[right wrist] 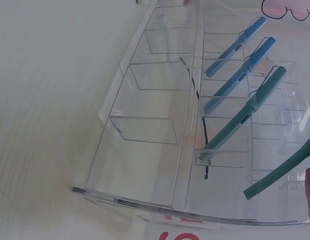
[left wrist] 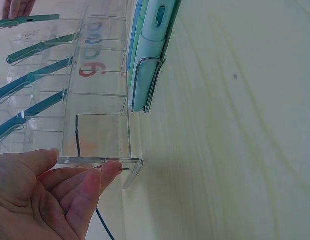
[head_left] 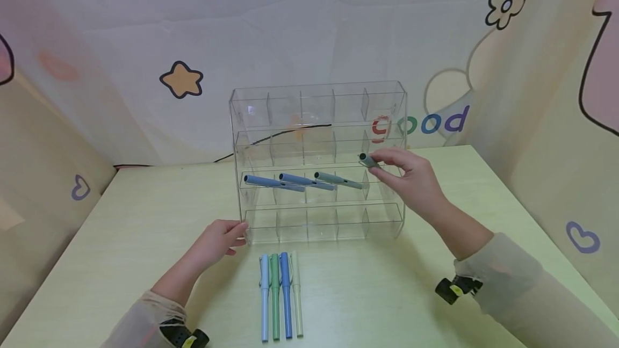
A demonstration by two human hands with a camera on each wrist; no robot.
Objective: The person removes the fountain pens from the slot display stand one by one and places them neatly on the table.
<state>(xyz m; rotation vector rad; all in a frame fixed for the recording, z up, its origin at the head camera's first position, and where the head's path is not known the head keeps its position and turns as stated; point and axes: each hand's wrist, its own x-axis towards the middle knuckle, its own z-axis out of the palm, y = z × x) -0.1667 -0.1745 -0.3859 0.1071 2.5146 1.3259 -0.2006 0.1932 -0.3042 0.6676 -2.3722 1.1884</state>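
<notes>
A clear acrylic pen rack (head_left: 292, 234) with stepped, divided tiers stands on the table. My left hand (head_left: 220, 241) grips the lower corner of its left side panel, thumb and fingers on either side of the edge in the left wrist view. My right hand (head_left: 411, 176) pinches a dark green pen (right wrist: 282, 170) by its capped end, tilted over the rack's right part. In one tier, leaning side by side, are a blue pen (head_left: 261, 181), a second blue pen (head_left: 297, 179) and a green pen (head_left: 331, 178). The compartment right of them sits below the held pen.
In front of the rack lie a light blue pen (head_left: 264, 299), a green pen (head_left: 275, 299), a darker blue pen (head_left: 286, 299) and a pale green pen (head_left: 297, 299), side by side. A printed cloth (head_left: 121, 69) hangs behind the table (head_left: 159, 208).
</notes>
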